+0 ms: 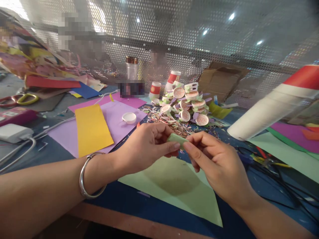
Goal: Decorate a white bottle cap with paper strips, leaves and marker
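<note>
As the small green paper piece [178, 138] seems to need steadying, left hand [149, 142] and right hand [215, 162] pinch opposite ends, thumbs against fingers, above the larger green sheet [171, 186].

Our small green piece [177, 139] is smooth, matt paper. Our bangle [81, 181] is glossy metal, the carton [218, 81] cardboard.

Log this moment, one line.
left hand: holding green paper piece | right hand: holding same piece | below: larger green sheet | beyond: paper scraps
</note>
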Tool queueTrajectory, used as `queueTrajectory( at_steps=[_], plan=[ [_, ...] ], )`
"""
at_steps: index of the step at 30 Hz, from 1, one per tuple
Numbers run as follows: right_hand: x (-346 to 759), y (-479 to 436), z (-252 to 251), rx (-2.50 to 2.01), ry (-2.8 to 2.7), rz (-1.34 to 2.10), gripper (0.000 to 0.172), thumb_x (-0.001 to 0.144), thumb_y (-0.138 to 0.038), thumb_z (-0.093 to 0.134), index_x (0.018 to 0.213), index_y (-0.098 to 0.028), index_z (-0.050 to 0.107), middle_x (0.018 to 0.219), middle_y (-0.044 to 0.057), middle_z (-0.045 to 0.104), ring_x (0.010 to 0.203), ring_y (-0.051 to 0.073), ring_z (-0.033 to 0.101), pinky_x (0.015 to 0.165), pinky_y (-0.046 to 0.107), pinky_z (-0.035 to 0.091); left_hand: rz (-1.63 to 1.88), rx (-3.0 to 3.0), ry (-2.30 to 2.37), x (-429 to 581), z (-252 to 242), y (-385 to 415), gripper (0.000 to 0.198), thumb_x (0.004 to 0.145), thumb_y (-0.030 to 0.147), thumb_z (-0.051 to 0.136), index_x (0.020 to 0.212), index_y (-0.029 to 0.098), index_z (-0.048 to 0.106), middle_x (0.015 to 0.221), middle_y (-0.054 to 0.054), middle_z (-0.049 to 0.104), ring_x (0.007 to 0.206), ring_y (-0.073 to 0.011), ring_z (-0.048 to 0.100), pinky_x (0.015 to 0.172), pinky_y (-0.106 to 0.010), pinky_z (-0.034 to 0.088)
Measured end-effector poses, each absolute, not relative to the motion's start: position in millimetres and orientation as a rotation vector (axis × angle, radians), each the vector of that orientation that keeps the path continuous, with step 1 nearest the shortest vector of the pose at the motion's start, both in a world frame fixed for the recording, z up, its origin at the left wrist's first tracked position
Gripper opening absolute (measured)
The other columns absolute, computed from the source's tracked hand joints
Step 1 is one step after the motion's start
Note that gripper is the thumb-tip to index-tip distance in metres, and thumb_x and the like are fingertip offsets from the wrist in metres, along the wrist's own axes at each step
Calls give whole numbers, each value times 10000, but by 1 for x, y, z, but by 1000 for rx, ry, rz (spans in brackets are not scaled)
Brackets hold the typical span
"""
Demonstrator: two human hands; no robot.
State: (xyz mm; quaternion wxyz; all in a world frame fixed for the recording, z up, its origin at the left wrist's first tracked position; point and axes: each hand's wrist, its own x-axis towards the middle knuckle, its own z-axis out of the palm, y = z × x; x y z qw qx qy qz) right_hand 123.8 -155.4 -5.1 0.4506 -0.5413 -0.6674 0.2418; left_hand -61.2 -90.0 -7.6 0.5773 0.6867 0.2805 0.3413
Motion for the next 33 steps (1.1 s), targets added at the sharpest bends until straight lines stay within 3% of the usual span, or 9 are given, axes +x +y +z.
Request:
queueTrajectory(
  at_steps=[4,7,10,14,18,21,25,29,33],
  plan=[
    [122,-155,-5,-1320,-1651,620,204,962,-367,620,838,-206,635,585,-54,538,468,83,464,429,199,378,750,1523,633,-61,-4,-90,257,971,348,605,816,146,634,778,-69,772,745,-155,756,698,-246,602],
    [121,-154,-5,-1297,-1662,637,200,959,-361,627,832,-206,633,568,-60,532,462,80,468,437,196,382,776,1439,652,-62,-1,-90,439,1013,490,490,803,137,644,709,-71,753,693,-173,762,666,-260,612],
    [121,-154,-5,-1287,-1645,668,187,951,-357,639,845,-203,638,574,-61,538,466,79,479,445,193,391,833,1395,672,-63,-1,-89,460,974,560,536,813,141,638,682,-42,722,676,-184,760,650,-272,612],
    [121,-153,-6,-1301,-1653,678,206,957,-362,629,832,-199,639,597,-50,543,486,83,470,447,199,385,829,1539,639,-64,-3,-88,260,844,358,786,856,147,634,710,-1,705,703,-138,733,654,-211,571],
    [122,-153,-5,-1330,-1642,665,242,958,-394,622,812,-201,633,614,-40,542,492,85,467,429,205,372,808,1445,635,-63,-3,-90,144,908,248,693,843,134,637,724,-8,702,735,-139,744,700,-220,581],
    [124,-154,-4,-1335,-1613,668,242,953,-412,627,823,-208,629,576,-55,519,464,84,461,417,202,379,829,1300,607,-61,-2,-93,187,964,265,599,841,132,644,775,-33,734,747,-138,745,709,-227,584],
    [124,-154,-5,-1356,-1603,652,241,947,-401,623,807,-205,627,578,-46,532,472,90,476,414,204,393,785,1244,571,-60,-5,-94,229,906,349,715,868,138,635,813,-24,738,799,-130,736,733,-215,576],
    [123,-153,-6,-1368,-1622,639,223,944,-375,614,807,-200,636,613,-32,554,486,89,477,412,204,385,805,1278,599,-60,-9,-92,219,865,229,756,802,147,564,715,11,702,757,-112,728,714,-197,561],
    [123,-153,-6,-1361,-1614,678,235,951,-395,617,823,-201,651,607,-39,567,474,76,501,426,186,411,836,1506,633,-61,-7,-92,139,878,199,716,830,144,598,698,-3,706,706,-116,711,675,-214,555]
  ],
)
